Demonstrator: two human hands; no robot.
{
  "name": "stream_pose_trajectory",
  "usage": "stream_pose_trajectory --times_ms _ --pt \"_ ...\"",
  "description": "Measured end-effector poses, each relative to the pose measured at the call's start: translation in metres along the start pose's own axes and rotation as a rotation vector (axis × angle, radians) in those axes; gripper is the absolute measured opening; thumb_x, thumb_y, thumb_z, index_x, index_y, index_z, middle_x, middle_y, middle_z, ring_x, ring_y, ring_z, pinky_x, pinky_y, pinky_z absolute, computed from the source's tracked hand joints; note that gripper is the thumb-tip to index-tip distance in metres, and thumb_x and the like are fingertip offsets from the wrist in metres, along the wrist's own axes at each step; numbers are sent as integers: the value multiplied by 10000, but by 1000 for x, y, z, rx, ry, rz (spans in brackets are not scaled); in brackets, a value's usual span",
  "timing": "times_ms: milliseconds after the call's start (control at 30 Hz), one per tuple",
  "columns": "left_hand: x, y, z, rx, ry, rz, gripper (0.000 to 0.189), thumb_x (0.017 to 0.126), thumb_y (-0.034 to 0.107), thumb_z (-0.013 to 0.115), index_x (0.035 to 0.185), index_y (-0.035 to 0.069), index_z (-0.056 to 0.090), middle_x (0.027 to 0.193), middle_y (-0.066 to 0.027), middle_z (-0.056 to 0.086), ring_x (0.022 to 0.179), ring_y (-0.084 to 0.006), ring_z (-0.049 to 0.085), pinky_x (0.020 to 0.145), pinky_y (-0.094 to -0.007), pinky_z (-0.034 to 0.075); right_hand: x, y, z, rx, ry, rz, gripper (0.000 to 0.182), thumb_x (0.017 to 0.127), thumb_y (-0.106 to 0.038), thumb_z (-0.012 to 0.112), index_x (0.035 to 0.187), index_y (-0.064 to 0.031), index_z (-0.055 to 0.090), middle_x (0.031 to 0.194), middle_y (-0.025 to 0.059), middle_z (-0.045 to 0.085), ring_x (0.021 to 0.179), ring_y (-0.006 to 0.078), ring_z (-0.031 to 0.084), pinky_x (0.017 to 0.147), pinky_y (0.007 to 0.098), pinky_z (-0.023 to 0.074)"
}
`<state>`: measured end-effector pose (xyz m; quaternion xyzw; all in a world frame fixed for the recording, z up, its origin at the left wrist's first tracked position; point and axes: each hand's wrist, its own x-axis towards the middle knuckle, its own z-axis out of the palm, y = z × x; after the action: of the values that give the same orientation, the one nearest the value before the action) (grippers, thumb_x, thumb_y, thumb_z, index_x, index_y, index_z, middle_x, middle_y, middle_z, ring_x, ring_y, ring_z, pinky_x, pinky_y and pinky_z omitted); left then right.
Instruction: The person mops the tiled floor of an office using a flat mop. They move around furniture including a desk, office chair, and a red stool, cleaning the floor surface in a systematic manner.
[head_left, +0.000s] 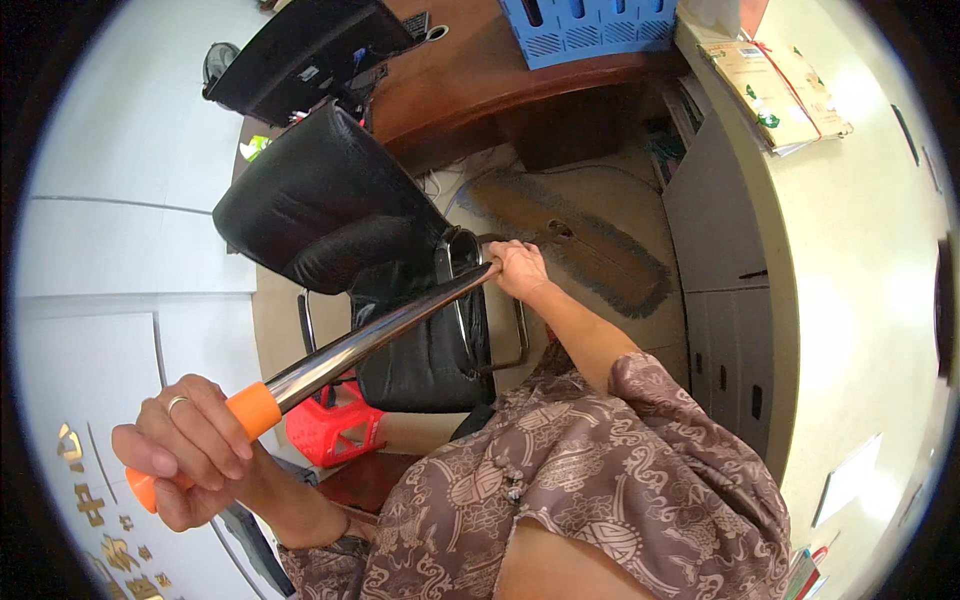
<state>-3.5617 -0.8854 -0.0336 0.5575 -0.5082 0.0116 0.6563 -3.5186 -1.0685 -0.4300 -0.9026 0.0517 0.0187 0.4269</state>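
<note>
My left hand (187, 454), with a ring on one finger, is closed around the orange grip (253, 411) of a flat dust mop. The shiny metal pole (352, 352) slants up to my right hand (519, 268), which is closed on it farther along. Beyond my right hand lies the mop head (562, 232), brown with a grey fringe, flat on the tiled floor. The lower pole is mostly hidden. A black office chair (337, 195) stands beneath and beside the pole.
A brown wooden desk (450, 82) holds a monitor (300, 60) and a blue plastic basket (592, 34). Grey cabinets (720, 202) under a pale counter (840, 225) stand on the right. A red plastic stool (330, 431) is near the chair. Cables run across the floor under the desk.
</note>
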Motion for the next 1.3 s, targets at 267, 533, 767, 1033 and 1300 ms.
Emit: stream_pose_trajectory --times_ms 267,533,767,1033,1300 --pt "-5 13 9 -461 -337 -48 49 683 21 593 684 -2 550 447 -73 502 340 -158 461 414 -278 477 -90 21 6 118 172 99 217 681 -53 655 831 -89 503 893 65 553 972 277 488 846 397 364" --pt "6 13 17 -743 -446 -14 104 730 -1 585 635 -39 562 438 -109 493 334 -177 459 341 -277 404 -151 9 11 134 276 148 182 730 -91 651 804 -85 485 856 88 532 909 303 475 804 397 351" --pt "-53 37 -19 -285 138 -104 102 834 67 546 803 21 460 470 -45 485 355 -113 431 373 -239 404 -162 -2 48 113 249 161 169 737 -136 647 729 -85 487 766 78 529 865 301 484 794 394 341" --pt "-70 23 -69 66 506 -48 144 923 106 410 928 -34 446 522 31 308 416 -31 263 402 -176 289 -101 -29 88 85 415 237 150 667 -77 638 704 -66 493 757 100 546 854 314 509 797 416 381" --pt "-36 21 -161 -8 320 18 271 862 41 444 1053 -149 465 530 25 317 416 -49 274 445 -187 313 -95 -101 125 155 752 357 111 677 -54 593 729 -78 498 760 107 540 826 312 509 795 410 374"
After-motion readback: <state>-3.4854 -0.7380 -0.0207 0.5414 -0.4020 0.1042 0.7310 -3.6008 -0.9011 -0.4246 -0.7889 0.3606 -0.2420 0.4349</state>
